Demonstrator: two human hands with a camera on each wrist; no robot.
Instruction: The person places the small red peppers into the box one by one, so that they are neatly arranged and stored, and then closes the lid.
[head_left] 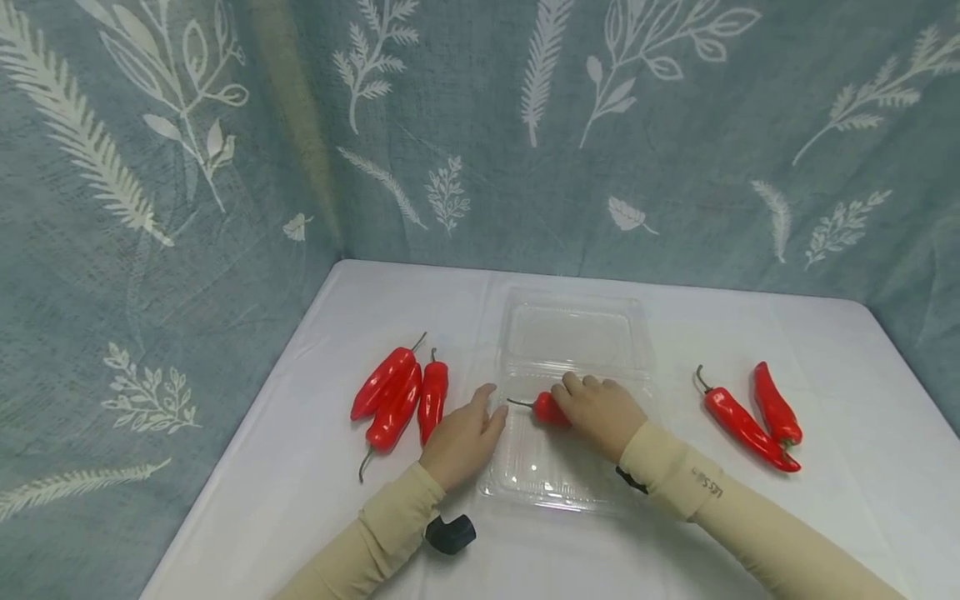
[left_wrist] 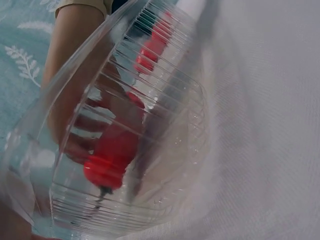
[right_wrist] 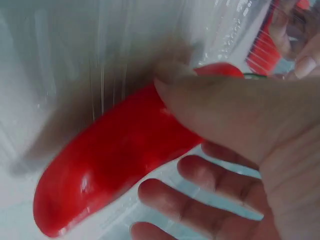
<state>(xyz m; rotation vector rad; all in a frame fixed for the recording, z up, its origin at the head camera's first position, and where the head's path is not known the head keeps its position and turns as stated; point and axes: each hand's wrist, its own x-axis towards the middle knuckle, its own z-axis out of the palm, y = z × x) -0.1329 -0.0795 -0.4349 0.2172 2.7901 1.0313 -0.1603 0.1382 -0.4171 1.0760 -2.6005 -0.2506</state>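
Pepper (head_left: 550,409), long, glossy and red, lies lengthwise in the grip of the right hand (head_left: 600,417), within the near half of a clear hinged plastic container (head_left: 558,504). The fingers come down from above and are narrow around it, the thumb along one flank and the others on the opposite side; in the right wrist view some fingertips seem to stand a little off the skin. That hold sits toward the stem end, leaving the thin stem to point free at the left hand and the blunt tip uncovered, probably because a smooth, tapering body is steadiest at its thicker part. Whether its underside rests on the plastic, I cannot tell. The container's lid (head_left: 573,329) lies folded back on the far side, which leaves the near half reachable from above. The left hand (head_left: 460,440) waits at the left edge with fingers extended and the thumb somewhat apart, well placed to steady such light plastic, though contact is unclear. On the white tabletop (head_left: 585,558), three red peppers (head_left: 394,412) lie to the left and two more red peppers (head_left: 750,428) touch each other to the right, both groups clear of the container and within easy reach.
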